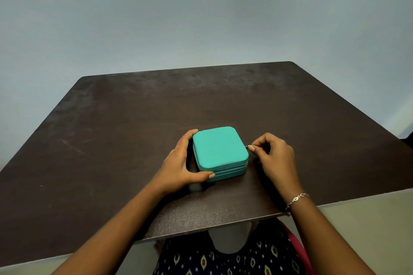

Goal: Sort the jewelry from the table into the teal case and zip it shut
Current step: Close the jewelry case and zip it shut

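A square teal case [220, 148] lies closed on the dark brown table [134, 129], near its front middle. My left hand [181, 163] wraps the case's left side, fingers at the far left corner and thumb on the front edge. At the case's right side my right hand [273, 155] pinches the small metal zipper pull [247, 146] between thumb and forefinger. The zipper line runs along the front face. No loose jewelry shows on the table.
The table's front edge [223, 227] runs just above my lap, and a plain grey wall [201, 18] stands behind the far edge. I wear a thin silver bracelet [297, 200] on the right wrist.
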Demonstrator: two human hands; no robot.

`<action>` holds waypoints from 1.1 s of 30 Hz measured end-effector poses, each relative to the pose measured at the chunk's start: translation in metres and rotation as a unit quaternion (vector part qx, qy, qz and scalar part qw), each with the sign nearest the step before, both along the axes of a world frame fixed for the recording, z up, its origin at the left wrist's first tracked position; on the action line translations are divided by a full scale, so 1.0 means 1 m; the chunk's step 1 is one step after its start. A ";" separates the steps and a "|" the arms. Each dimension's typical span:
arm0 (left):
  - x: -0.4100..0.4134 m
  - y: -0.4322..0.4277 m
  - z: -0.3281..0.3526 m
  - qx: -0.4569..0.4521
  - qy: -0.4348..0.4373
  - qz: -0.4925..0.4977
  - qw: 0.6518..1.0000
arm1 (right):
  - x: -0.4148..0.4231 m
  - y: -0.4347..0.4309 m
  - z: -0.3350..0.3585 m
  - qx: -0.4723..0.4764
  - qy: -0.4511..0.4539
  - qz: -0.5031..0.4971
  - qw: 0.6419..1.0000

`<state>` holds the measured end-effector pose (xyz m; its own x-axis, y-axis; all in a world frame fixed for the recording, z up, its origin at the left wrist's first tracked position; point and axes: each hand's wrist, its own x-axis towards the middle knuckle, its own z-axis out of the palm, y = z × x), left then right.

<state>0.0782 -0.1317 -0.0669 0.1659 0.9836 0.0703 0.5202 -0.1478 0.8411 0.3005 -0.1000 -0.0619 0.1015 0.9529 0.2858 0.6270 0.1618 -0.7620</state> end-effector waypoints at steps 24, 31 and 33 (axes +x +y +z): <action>0.000 0.002 0.002 -0.008 0.046 -0.014 0.999 | -0.010 0.074 0.012 -0.068 0.010 0.185 0.980; 0.000 0.002 0.003 -0.014 0.057 -0.023 0.998 | -0.018 0.076 0.006 -0.079 0.010 0.212 0.974; 0.001 0.000 0.004 -0.016 0.053 -0.025 0.998 | -0.016 0.071 0.005 -0.092 0.036 0.198 0.975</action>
<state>0.0791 -0.1320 -0.0629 0.2198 0.9754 0.0185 0.5993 -0.1500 0.7863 0.2843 -0.0294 -0.0565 -0.2716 0.9559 0.1120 0.4877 0.2370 -0.8402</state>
